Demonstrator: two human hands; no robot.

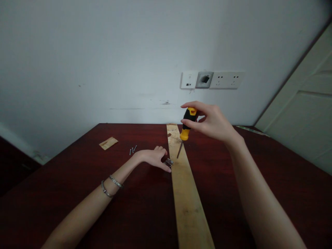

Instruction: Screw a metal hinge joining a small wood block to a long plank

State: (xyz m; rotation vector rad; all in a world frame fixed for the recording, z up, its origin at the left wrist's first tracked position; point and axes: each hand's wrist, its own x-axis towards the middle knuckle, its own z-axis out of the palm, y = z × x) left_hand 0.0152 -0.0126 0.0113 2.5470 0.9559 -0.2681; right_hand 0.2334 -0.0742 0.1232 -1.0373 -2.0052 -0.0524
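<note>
My right hand (207,119) grips a yellow and black screwdriver (190,118) by its handle, its shaft slanting down toward a long wooden board (188,193). The tip looks to be just above or at the board's surface; I cannot tell if it touches. At the board's left edge lies a small metal hinge (169,162), held between the thumb and fingers of my left hand (155,158). Part of the hinge is hidden by that hand. Several loose screws (133,149) lie on the dark red table beyond my left wrist.
The dark red table (124,211) meets a white wall at the back. A small flat wooden piece (108,143) lies on its left. Wall sockets (225,80) are above the table, and a pale panelled door (306,97) stands at the right.
</note>
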